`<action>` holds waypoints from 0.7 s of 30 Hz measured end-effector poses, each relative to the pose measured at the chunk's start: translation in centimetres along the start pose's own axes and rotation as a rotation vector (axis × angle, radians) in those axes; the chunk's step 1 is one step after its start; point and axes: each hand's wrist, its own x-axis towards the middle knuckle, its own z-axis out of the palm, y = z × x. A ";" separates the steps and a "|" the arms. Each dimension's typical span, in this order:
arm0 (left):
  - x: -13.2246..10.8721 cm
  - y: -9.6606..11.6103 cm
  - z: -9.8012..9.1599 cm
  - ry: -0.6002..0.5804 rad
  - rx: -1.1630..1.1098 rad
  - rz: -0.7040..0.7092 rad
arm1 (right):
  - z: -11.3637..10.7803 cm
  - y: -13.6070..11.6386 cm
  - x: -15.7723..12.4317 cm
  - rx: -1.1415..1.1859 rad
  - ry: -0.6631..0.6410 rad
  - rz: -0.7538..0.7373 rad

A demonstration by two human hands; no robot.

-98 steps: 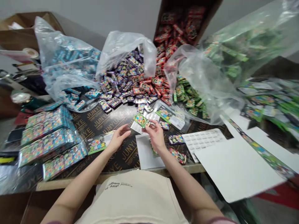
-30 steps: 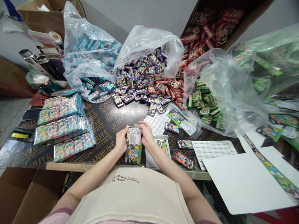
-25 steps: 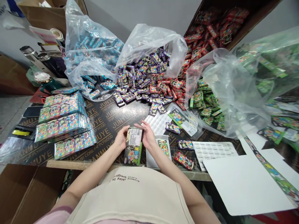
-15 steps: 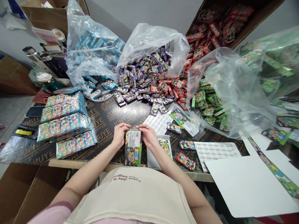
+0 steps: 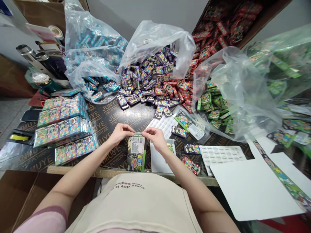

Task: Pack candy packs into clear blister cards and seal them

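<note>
My left hand (image 5: 120, 132) and my right hand (image 5: 155, 138) both pinch the top edge of a long green packet (image 5: 136, 152) with a white label, which lies on the dark table (image 5: 114, 123) close to its front edge. A white sheet (image 5: 159, 160) lies just right of the packet, under my right wrist. Beyond my hands sits a small sticker sheet (image 5: 163, 125). Loose purple and red small packs (image 5: 155, 87) are heaped further back.
Stacked filled packets (image 5: 64, 127) lie at left. Clear bags hold blue packs (image 5: 92, 55), purple packs and green packs (image 5: 216, 106). A box of red packs (image 5: 225, 22) stands at the back. Label sheet (image 5: 222, 153) and white board (image 5: 252, 184) lie right. A cardboard box (image 5: 17, 194) sits below left.
My hands slid from the packet's sides up to its top edge and now pinch it. The packet lies a little lower and flatter on the table.
</note>
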 end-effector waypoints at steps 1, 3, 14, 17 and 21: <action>-0.1 0.1 0.0 -0.008 0.052 0.036 | -0.1 -0.1 0.0 -0.002 -0.006 -0.003; -0.3 0.1 -0.1 -0.018 0.174 0.117 | -0.3 0.0 -0.1 -0.003 -0.015 -0.009; -1.5 -0.7 -0.8 -0.135 0.610 0.556 | -2.7 1.2 -2.5 -0.274 -0.021 -0.343; -1.6 -0.5 -0.6 -0.156 0.683 0.584 | -7.4 2.1 -1.6 -0.496 0.206 -0.385; -1.5 -0.7 -0.1 -0.169 0.711 0.606 | -13.4 4.1 -0.5 -0.769 0.278 -0.294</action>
